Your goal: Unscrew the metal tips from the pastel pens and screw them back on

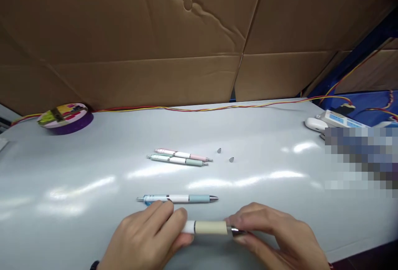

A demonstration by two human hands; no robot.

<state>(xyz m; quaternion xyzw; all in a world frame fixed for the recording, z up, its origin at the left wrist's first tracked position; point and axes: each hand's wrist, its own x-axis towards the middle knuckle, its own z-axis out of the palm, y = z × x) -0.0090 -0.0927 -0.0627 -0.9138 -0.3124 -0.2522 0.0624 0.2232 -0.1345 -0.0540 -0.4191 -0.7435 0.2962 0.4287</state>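
Observation:
Both my hands hold one pen (pixel 209 227) with a white barrel and a beige grip, level just above the table's near edge. My left hand (pixel 149 237) is closed round its white end. My right hand (pixel 273 237) pinches its metal tip end. Just beyond them a blue pen (pixel 178 198) lies on the glossy white table (pixel 93 187). Farther back a pink pen (pixel 183 154) and a green pen (pixel 177 160) lie side by side. Two small metal tips (pixel 219 150) (pixel 231 160) sit to their right.
A purple roll of tape (pixel 66 117) stands at the back left. Red and yellow wires (pixel 199 108) run along the table's far edge below a cardboard wall (pixel 186 38). A white device (pixel 334 120) lies at the right, beside a blurred patch.

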